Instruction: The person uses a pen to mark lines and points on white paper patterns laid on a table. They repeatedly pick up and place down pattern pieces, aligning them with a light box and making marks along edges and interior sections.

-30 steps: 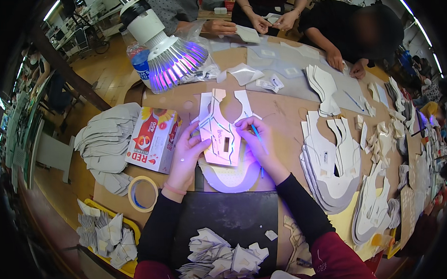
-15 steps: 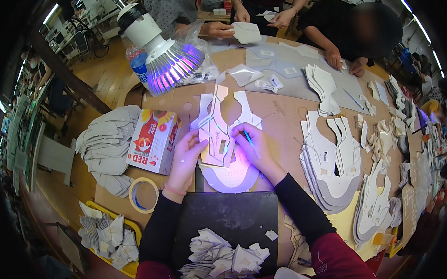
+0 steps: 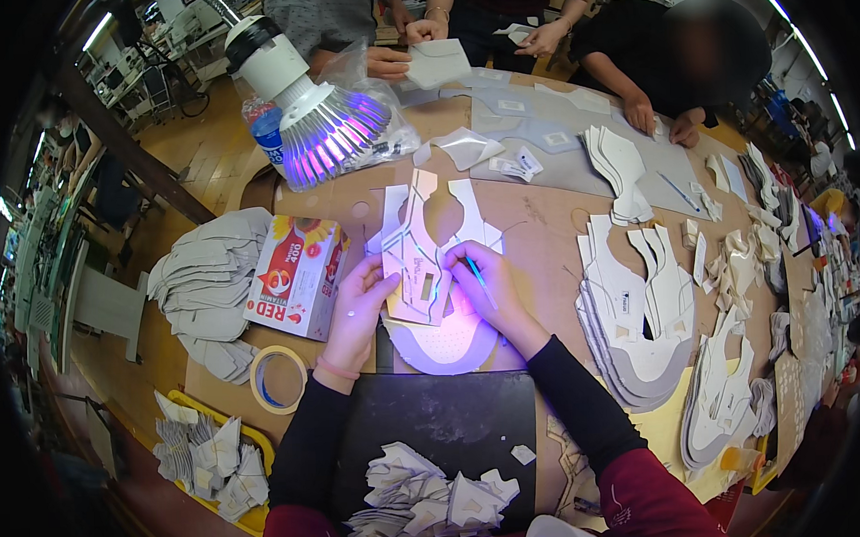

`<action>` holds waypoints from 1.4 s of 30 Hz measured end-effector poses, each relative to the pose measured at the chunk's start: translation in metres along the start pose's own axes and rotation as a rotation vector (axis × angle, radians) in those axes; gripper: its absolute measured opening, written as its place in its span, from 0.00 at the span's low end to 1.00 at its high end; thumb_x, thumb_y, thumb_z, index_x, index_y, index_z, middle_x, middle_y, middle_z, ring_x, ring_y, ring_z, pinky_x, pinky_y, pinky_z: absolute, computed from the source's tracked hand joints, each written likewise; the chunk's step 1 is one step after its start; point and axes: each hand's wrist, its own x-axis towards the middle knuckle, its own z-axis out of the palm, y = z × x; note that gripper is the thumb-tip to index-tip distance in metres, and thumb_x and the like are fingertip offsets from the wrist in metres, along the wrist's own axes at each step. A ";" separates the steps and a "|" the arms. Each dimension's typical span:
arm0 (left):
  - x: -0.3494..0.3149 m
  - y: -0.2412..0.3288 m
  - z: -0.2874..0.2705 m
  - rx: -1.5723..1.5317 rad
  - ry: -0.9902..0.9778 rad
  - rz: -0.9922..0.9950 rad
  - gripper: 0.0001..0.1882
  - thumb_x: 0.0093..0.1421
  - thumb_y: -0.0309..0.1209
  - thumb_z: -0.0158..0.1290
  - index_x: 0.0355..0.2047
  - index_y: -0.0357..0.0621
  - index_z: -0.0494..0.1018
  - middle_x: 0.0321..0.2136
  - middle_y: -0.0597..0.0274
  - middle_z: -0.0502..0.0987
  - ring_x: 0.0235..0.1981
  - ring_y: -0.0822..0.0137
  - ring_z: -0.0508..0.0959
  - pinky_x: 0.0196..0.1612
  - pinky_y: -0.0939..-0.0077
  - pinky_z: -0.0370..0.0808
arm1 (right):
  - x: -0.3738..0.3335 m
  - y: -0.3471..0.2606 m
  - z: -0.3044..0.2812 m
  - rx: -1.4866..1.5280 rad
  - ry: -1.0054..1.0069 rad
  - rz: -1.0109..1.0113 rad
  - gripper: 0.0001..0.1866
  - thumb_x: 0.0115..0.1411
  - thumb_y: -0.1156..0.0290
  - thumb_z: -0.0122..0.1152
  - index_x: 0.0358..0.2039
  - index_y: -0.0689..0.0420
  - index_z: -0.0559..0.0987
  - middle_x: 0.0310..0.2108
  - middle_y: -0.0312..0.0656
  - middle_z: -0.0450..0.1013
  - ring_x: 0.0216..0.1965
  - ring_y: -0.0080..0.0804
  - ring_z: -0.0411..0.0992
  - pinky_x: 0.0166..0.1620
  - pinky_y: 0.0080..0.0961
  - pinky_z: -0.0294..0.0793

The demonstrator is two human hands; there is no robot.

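Observation:
A shoe-upper piece (image 3: 442,353), white with a greyish rounded toe, lies at the middle of the table under violet light. On top of it is a flat pale template (image 3: 415,288) with dark slanted lines and a small rectangular cut-out. My left hand (image 3: 354,314) grips the template's left edge, thumb on its face. My right hand (image 3: 495,290) is closed round a thin blue pen (image 3: 475,270) beside the template's right edge. Where the pen's tip meets the work is hidden by my fingers.
A lamp (image 3: 335,134) hangs at upper left. Left stand a red-white box (image 3: 296,278), layered white pieces (image 3: 212,276) and a tape roll (image 3: 279,378). Small cut pieces (image 3: 438,495) lie nearest me. Stacked uppers (image 3: 632,356) are on the right; co-workers' hands (image 3: 638,114) are across the table.
Across the table, a co-worker's white piece has shifted left, and another person's hand now touches it. My hands keep almost the same place, still on the template and the pen.

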 end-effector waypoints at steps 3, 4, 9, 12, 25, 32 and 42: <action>0.000 0.000 0.000 -0.010 0.002 -0.001 0.18 0.67 0.24 0.54 0.57 0.34 0.70 0.47 0.60 0.79 0.48 0.73 0.79 0.52 0.79 0.75 | 0.000 -0.001 0.000 0.005 0.004 -0.016 0.05 0.64 0.79 0.58 0.38 0.63 0.79 0.34 0.38 0.78 0.36 0.23 0.75 0.42 0.22 0.74; 0.000 -0.001 0.000 -0.011 0.003 -0.002 0.18 0.67 0.24 0.54 0.57 0.34 0.70 0.47 0.60 0.79 0.48 0.73 0.79 0.52 0.79 0.75 | 0.000 -0.001 0.000 0.001 0.003 -0.009 0.04 0.64 0.79 0.58 0.38 0.63 0.79 0.34 0.38 0.78 0.36 0.23 0.75 0.42 0.23 0.74; -0.001 0.001 0.002 -0.008 0.004 -0.002 0.18 0.67 0.24 0.55 0.57 0.33 0.70 0.47 0.60 0.79 0.48 0.73 0.79 0.52 0.80 0.75 | 0.000 -0.002 -0.002 -0.023 -0.012 -0.037 0.04 0.64 0.79 0.58 0.38 0.62 0.79 0.34 0.39 0.78 0.36 0.24 0.75 0.42 0.23 0.74; -0.001 0.001 0.001 -0.009 -0.001 0.000 0.19 0.67 0.24 0.55 0.57 0.33 0.70 0.47 0.60 0.79 0.48 0.73 0.79 0.51 0.80 0.75 | 0.000 -0.001 -0.002 -0.016 -0.007 -0.055 0.04 0.63 0.79 0.58 0.38 0.62 0.79 0.34 0.40 0.78 0.36 0.25 0.75 0.42 0.23 0.74; 0.001 0.000 -0.002 0.054 0.012 -0.023 0.20 0.68 0.27 0.55 0.59 0.37 0.69 0.50 0.61 0.79 0.50 0.73 0.79 0.50 0.80 0.76 | 0.000 -0.007 -0.002 0.009 0.000 -0.070 0.04 0.63 0.80 0.58 0.37 0.60 0.79 0.33 0.40 0.78 0.35 0.28 0.77 0.40 0.25 0.75; 0.003 -0.003 -0.007 0.065 0.002 -0.030 0.21 0.68 0.26 0.53 0.60 0.35 0.67 0.52 0.59 0.78 0.51 0.70 0.79 0.53 0.77 0.77 | 0.002 -0.006 -0.002 0.024 0.024 -0.089 0.03 0.62 0.80 0.59 0.35 0.60 0.79 0.32 0.42 0.78 0.33 0.32 0.78 0.40 0.28 0.76; 0.003 -0.003 -0.006 0.075 0.002 -0.036 0.20 0.69 0.26 0.53 0.59 0.36 0.67 0.52 0.59 0.78 0.51 0.70 0.79 0.53 0.76 0.77 | 0.002 -0.006 -0.001 0.033 0.041 -0.147 0.04 0.58 0.83 0.59 0.34 0.63 0.78 0.31 0.46 0.76 0.34 0.42 0.78 0.40 0.32 0.76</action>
